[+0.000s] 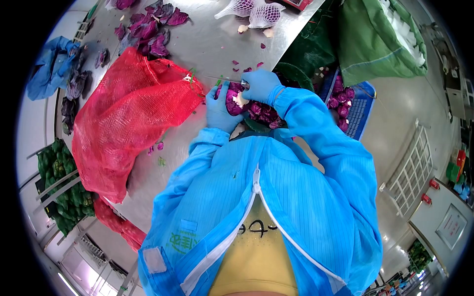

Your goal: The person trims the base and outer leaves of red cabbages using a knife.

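Observation:
My left hand (pixel 220 109), in a blue glove, is wrapped round a purple cabbage (pixel 233 98) over the edge of the steel table. A pale cut patch shows on the cabbage. My right hand (pixel 260 86), also gloved in blue, is closed on the handle of a knife (pixel 245 84) beside the cabbage; the thin blade reaches left over it. Below my right hand lie purple leaves and trimmings (pixel 264 112). A red mesh bag (pixel 133 113) lies on the table to the left of my hands.
Loose purple leaves (pixel 153 29) and white-netted cabbages (pixel 264 14) lie on the steel table (pixel 210 47). At the right stand a blue crate (pixel 364 106) of small purple heads and a green sack (pixel 377 47). Blue cloth (pixel 52 69) hangs at the far left.

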A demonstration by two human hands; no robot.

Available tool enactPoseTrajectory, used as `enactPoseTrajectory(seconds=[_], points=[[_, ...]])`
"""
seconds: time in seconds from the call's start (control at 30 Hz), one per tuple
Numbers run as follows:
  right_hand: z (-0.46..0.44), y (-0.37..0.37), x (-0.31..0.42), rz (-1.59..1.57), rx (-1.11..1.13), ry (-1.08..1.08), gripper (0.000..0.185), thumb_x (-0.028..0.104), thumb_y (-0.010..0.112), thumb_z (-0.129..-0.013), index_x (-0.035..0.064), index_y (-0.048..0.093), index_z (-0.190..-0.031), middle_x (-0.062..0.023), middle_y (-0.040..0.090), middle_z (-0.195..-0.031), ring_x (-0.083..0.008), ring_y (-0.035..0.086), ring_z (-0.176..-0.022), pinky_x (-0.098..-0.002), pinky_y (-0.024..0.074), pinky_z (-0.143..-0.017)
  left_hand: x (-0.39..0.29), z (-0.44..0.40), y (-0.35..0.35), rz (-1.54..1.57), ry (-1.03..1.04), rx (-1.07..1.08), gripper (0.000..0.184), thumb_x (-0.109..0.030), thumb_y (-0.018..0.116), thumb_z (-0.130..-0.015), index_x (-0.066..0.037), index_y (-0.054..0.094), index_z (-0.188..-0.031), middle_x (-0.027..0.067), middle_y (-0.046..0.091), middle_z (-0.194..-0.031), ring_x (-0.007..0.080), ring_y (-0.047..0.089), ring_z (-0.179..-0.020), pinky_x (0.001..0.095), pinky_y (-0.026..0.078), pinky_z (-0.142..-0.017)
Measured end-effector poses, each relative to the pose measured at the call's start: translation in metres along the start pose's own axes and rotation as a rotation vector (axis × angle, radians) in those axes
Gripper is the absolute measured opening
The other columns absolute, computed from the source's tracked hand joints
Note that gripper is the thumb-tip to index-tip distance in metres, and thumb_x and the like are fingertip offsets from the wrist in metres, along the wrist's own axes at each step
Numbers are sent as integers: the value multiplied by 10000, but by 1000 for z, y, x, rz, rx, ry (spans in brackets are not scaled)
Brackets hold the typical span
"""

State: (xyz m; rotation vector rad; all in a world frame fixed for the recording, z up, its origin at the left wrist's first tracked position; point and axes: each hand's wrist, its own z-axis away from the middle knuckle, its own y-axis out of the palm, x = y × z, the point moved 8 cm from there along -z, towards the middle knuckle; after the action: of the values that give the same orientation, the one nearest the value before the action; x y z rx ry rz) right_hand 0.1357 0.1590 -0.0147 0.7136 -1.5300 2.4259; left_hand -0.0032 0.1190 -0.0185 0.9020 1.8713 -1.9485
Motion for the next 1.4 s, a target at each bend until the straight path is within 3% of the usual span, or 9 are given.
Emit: enactPoseTrajectory(seconds=[0.53, 0.9, 0.97, 1.03, 1.13, 1.2, 1.3, 1.33, 1.4], points=[[0, 13, -24, -211, -102, 59, 331, 322, 657, -703, 146, 659, -983, -120, 666, -953, -315, 636, -898, -407, 508, -780, -15, 1, -5, 6, 83, -15, 1054, -289, 885, -480, -168, 378, -1396, 298, 393, -1256, 438, 423, -1144, 475, 406, -973], [6, 31, -28, -549, -487, 16, 254, 231, 667, -722, 78, 676, -925, -130, 671, -791, -276, 640, -683, -370, 510, -652, 12, 9, -6, 202, -82, -50, 1186, -269, 895, -469, -190, 250, -1461, 185, 378, -1215, 340, 439, -1105, 421, 407, -983], [17, 60, -46, -1382, -565, 269, 203, 159, 671, -755, 26, 666, -909, -71, 643, -716, -164, 588, -563, -299, 476, -538, 16, 9, -3, 210, -116, -49, 1190, -253, 898, -468, -184, 246, -1461, 181, 376, -1222, 335, 449, -1101, 422, 409, -984], [36, 64, -34, -1553, -725, 286, 173, 126, 664, -795, -4, 665, -910, -31, 609, -679, -84, 526, -515, -238, 422, -468, 26, 12, 4, 280, -172, -46, 1181, -262, 887, -490, -136, 222, -1457, 196, 344, -1262, 351, 441, -1140, 411, 419, -987], [51, 59, -26, -1546, -833, 216, 181, 127, 665, -805, 7, 670, -940, -25, 603, -671, -75, 525, -517, -224, 426, -479, 38, 11, 7, 450, -208, -109, 1211, -241, 906, -460, -142, 224, -1456, 187, 355, -1272, 319, 458, -1147, 414, 417, -993], [58, 41, -30, -1098, -861, 156, 222, 152, 673, -814, 40, 668, -1006, -33, 594, -650, -80, 516, -515, -228, 439, -503, 39, 11, 4, 431, -161, -108, 1218, -240, 912, -455, -144, 225, -1456, 182, 356, -1275, 317, 458, -1148, 413, 416, -996], [54, 26, -53, -423, -694, 295, 408, 357, 725, -776, 95, 667, -1083, -115, 654, -882, -229, 634, -728, -338, 501, -677, 40, 13, 3, 419, -75, -107, 1231, -256, 926, -441, -149, 236, -1454, 171, 361, -1283, 316, 449, -1156, 413, 406, -1012], [53, 24, -56, -446, -606, 350, 477, 413, 731, -752, 100, 662, -1105, -126, 651, -980, -276, 639, -874, -362, 498, -770, 40, 15, 4, 382, -22, -88, 1233, -258, 927, -436, -149, 240, -1453, 172, 360, -1286, 321, 441, -1163, 414, 399, -1018], [46, 27, -50, -570, -583, 277, 481, 408, 728, -756, 102, 653, -1120, -128, 654, -984, -273, 637, -897, -355, 494, -797, 41, 18, 7, 374, 27, -65, 1239, -269, 929, -422, -138, 248, -1449, 171, 361, -1295, 339, 418, -1180, 420, 383, -1033]])
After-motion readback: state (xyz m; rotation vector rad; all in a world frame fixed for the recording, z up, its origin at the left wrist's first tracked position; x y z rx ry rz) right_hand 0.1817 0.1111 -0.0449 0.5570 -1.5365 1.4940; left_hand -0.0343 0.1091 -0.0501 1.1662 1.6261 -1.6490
